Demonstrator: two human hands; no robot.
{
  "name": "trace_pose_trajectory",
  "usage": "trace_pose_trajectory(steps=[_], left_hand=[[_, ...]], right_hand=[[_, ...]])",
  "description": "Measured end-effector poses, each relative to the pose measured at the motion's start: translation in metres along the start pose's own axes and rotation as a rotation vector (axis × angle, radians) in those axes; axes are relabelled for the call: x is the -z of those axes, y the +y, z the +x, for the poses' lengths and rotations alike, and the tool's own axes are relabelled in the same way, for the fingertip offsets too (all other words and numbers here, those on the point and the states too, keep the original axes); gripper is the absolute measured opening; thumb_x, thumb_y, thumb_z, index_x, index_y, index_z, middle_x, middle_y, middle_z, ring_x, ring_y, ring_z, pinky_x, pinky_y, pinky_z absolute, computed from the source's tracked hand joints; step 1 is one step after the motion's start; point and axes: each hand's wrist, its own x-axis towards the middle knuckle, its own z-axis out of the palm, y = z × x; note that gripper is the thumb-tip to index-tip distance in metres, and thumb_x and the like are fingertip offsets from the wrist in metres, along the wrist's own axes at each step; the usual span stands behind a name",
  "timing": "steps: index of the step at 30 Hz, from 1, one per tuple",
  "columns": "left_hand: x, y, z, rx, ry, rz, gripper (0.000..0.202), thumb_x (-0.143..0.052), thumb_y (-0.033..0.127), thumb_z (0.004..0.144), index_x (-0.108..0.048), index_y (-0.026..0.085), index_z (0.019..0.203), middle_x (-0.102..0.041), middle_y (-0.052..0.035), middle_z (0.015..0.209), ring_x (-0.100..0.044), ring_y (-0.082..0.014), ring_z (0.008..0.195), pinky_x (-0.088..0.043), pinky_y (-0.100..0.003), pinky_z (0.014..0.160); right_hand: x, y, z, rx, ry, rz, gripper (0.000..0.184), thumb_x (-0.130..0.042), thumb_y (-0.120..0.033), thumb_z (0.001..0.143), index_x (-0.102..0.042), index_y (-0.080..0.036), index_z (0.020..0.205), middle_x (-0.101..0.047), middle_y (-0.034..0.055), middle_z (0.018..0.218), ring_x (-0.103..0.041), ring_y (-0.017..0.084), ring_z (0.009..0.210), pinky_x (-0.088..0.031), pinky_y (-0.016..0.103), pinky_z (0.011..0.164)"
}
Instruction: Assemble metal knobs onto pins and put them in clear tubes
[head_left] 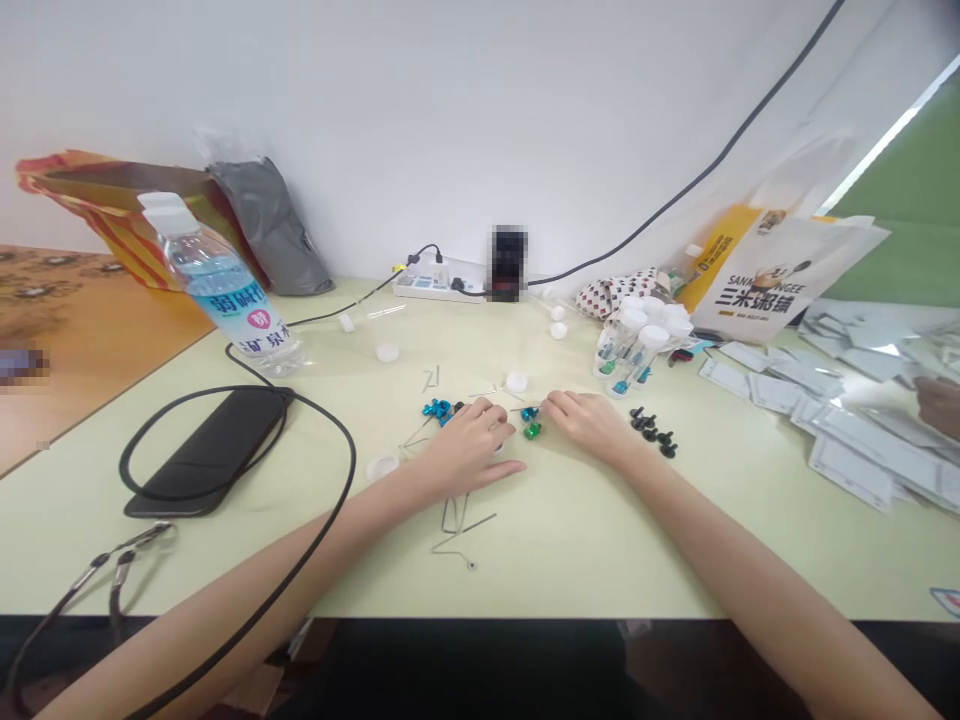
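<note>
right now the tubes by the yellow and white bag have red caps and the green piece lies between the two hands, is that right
Not quite: the caps on the tubes by the bag are white, not red, as the head view shows. The green piece does lie between the left hand and the right hand.

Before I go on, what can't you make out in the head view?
In the head view:
Left hand: its back hides the palm and anything held there.
Right hand: its own back hides whatever it may grip.
Blue parts: too small and bunched to count.
Dark object by the power strip: pixelated.
Another person's hand: cut off by the right edge.
White cards: print too blurred to read.
</note>
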Motion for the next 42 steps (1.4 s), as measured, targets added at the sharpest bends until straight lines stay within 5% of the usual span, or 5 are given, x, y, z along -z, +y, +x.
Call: trace_pose_trajectory(steps=[9, 14, 22, 33, 42], left_hand=[[0.001, -0.001, -0.002, 0.017, 0.044, 0.01, 0.04, -0.049, 0.049, 0.086, -0.061, 0.014, 0.099, -0.059, -0.0114, 0.095, -0.049, -0.0256, 0.096, -0.041, -0.04, 0.084], [0.001, 0.001, 0.0, 0.002, 0.012, 0.023, 0.043, -0.046, 0.049, 0.087, -0.059, 0.013, 0.104, -0.059, -0.012, 0.096, -0.049, -0.0263, 0.096, -0.041, -0.039, 0.084], [0.004, 0.005, 0.001, -0.043, -0.014, -0.034, 0.05, -0.05, 0.046, 0.086, -0.044, 0.018, 0.128, -0.059, -0.0107, 0.105, -0.051, -0.0242, 0.098, -0.042, -0.036, 0.083], [-0.012, 0.005, 0.006, -0.052, 0.021, 0.022, 0.017, -0.052, 0.032, 0.088, -0.058, 0.017, 0.092, -0.065, -0.0052, 0.082, -0.055, -0.0199, 0.087, -0.043, -0.031, 0.077], [-0.015, 0.007, 0.008, -0.017, 0.038, 0.104, 0.019, -0.042, 0.009, 0.09, -0.053, 0.016, 0.076, -0.058, -0.0056, 0.072, -0.052, -0.0196, 0.074, -0.04, -0.032, 0.068]], right_hand=[[0.026, 0.0, -0.008, -0.236, 0.311, 0.347, 0.021, -0.037, -0.026, 0.095, -0.057, -0.02, 0.096, -0.063, 0.0072, 0.092, -0.059, 0.018, 0.084, -0.046, 0.031, 0.074], [0.027, 0.002, -0.015, -0.409, 0.347, 0.492, 0.024, -0.032, -0.033, 0.096, -0.051, -0.02, 0.089, -0.059, 0.0048, 0.078, -0.054, 0.014, 0.06, -0.046, 0.029, 0.058], [0.03, 0.013, -0.013, -0.435, 0.058, 0.522, 0.021, -0.045, -0.033, 0.089, -0.057, -0.021, 0.078, -0.061, 0.0032, 0.074, -0.055, 0.017, 0.068, -0.041, 0.029, 0.062], [0.038, 0.041, -0.049, -0.433, -0.49, 0.684, 0.011, -0.059, -0.017, 0.064, -0.057, -0.021, 0.074, -0.062, 0.0, 0.07, -0.057, 0.014, 0.051, -0.038, 0.022, 0.042], [0.046, 0.014, -0.023, -0.414, -0.354, 0.703, 0.016, -0.042, -0.023, 0.084, -0.057, -0.022, 0.079, -0.062, 0.0009, 0.075, -0.056, 0.014, 0.062, -0.041, 0.026, 0.056]])
